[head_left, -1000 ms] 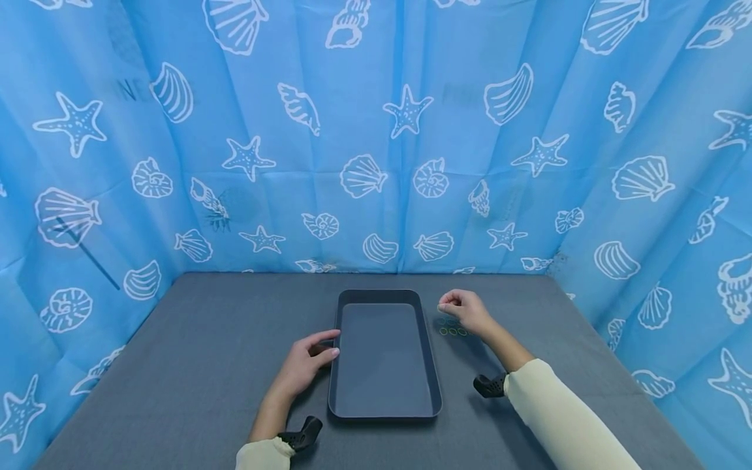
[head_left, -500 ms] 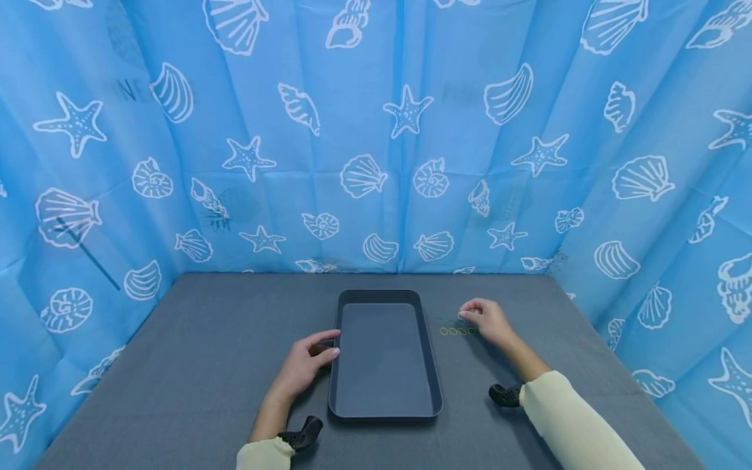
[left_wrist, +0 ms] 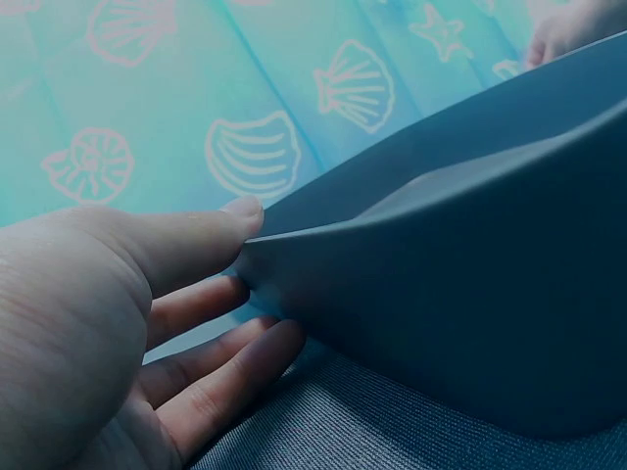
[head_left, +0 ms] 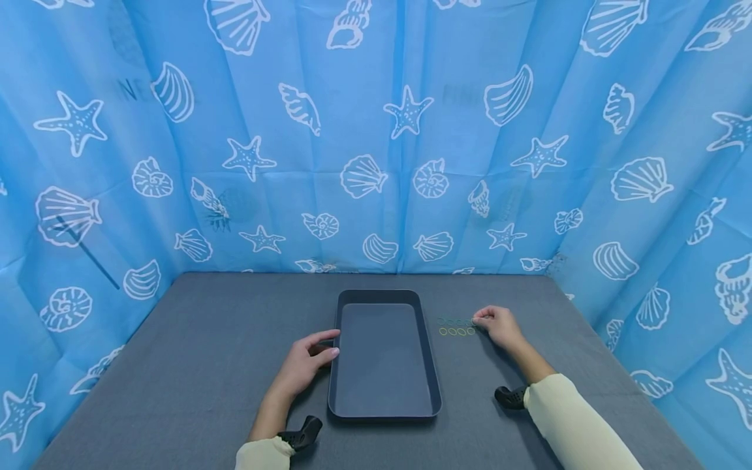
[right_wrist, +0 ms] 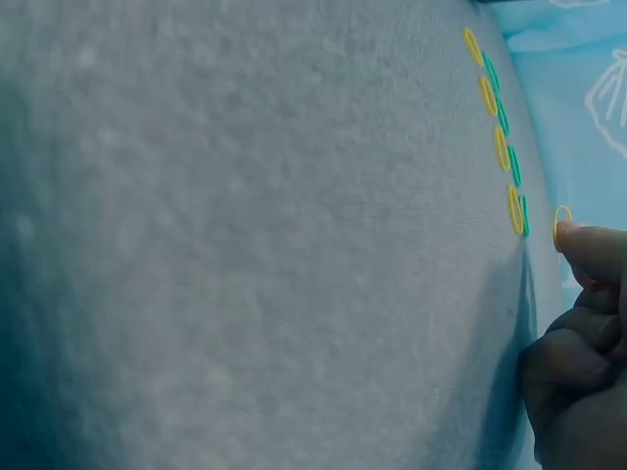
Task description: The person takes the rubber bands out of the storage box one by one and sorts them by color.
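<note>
A dark grey rectangular baking tray (head_left: 384,408) sits upright on the table. My left hand (head_left: 302,365) holds its left rim; in the left wrist view the thumb (left_wrist: 211,240) lies at the rim's edge and the fingers (left_wrist: 240,367) bend against the outer wall. Right of the tray, my right hand (head_left: 499,326) pinches a thin yellow ring (right_wrist: 562,221) between thumb and finger. Close beside it on the cloth lie a row of thin green rings (head_left: 449,322) and a row of thin yellow rings (head_left: 452,331), several in each.
A grey cloth (head_left: 235,326) covers the table. Behind and on both sides hangs a blue curtain (head_left: 376,215) with white shells and starfish. Each wrist carries a black strap mount, the left one (head_left: 302,434) near the tray's lower left corner.
My right hand has moved right and toward me, from beside the tray's upper right to the right end of the ring rows, uncovering more rings. The left hand stays at the rim.
</note>
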`<state>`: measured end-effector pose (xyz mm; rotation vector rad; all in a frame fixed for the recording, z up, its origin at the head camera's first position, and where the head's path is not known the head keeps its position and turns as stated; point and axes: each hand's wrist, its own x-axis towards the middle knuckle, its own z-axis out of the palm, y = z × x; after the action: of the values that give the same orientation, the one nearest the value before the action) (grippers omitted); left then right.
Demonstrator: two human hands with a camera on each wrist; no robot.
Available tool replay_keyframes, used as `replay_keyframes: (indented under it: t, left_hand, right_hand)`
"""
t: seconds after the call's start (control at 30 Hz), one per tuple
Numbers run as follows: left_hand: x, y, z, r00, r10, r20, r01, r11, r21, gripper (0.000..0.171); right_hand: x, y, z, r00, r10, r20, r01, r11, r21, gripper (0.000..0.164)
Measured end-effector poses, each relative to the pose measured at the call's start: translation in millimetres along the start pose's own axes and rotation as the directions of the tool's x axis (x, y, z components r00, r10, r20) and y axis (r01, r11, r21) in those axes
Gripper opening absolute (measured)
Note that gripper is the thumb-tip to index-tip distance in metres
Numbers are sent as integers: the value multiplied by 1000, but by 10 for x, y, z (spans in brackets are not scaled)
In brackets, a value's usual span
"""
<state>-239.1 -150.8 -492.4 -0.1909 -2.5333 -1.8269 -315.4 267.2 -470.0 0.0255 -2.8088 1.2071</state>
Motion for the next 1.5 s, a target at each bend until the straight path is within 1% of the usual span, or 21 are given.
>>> replay_keyframes:
  t: [0.07,0.2,0.33,0.47,0.9,1.17,1.37,1.5]
  left_hand:
    - [-2,4,-2,1000,1,1,-1,1000,-1,35]
    - [-5,4,-5,1000,2,6,-2,1000,-5,35]
    - [-5,-3,-11,1000,0,3,0,1000,-7,36]
    - [-2,-3,-16,1000,-3,-3,3,1000,-2,36]
    - [-7,23,0,1000,-4,3,4,1000,1,36]
    - [-5,28,3,1000,5,3,-5,1000,0,36]
    - [-12,16,-6,1000,8,3,-8,1000,-2,37]
    - [-14,15,-10,1000,9,2,-9,1000,7,37]
  right_hand:
    - [2,8,-16,1000,5,0,-5,1000,12,11]
    - [12,-8,-49,1000,16,2,-16,1000,-5,12]
    - [50,-38,-53,998,66,13,-66,997,-29,13]
    - [79,-64,-48,995,97,14,-96,993,-63,14]
    - [83,-89,-20,982,190,-12,-190,974,-125,14]
    - [90,-82,-46,983,181,0,-180,976,-125,14]
    - [101,-54,-46,984,177,34,-171,976,-138,13]
    - [103,-25,-46,983,173,56,-165,978,-125,12]
